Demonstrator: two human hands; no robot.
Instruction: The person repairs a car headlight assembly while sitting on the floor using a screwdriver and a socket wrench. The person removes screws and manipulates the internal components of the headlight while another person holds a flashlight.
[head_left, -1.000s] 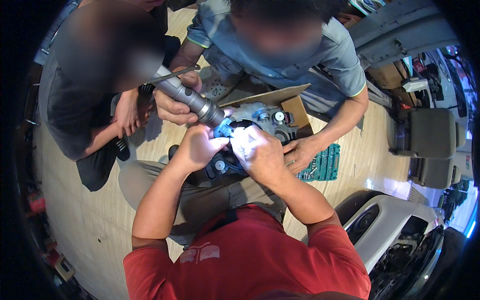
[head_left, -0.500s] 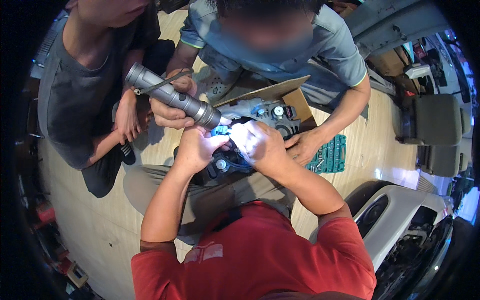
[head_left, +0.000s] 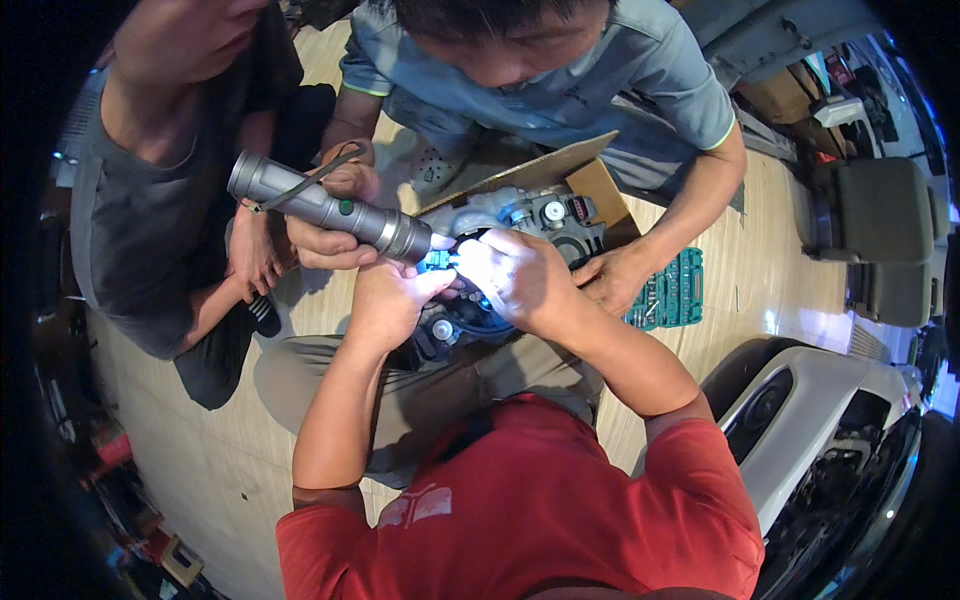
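Observation:
Between the thumb and fingers of my left hand (head_left: 388,305) is a small bright-blue plastic connector (head_left: 437,261). My right hand (head_left: 530,285) is closed at the connector's right side, its fingertips bleached by glare; whatever they pinch cannot be made out. Another person's hand (head_left: 335,225) holds a grey metal flashlight (head_left: 320,205) from the left, its head close to the connector. Beneath my hands lies a grey and black mechanical assembly (head_left: 480,215) with round white-capped fittings, partly covered by my hands and partly against an open cardboard box (head_left: 605,200).
A green socket-tool case (head_left: 683,290) lies open to the right, beside a person's resting hand (head_left: 610,280). Two people crouch close, opposite and at left. A grey seat (head_left: 880,235) and a pale car front part (head_left: 790,420) stand at right.
My view has shifted slightly. The flashlight has tilted a little, and a green light now shows on its side. Both my hands keep nearly the same hold at the blue connector.

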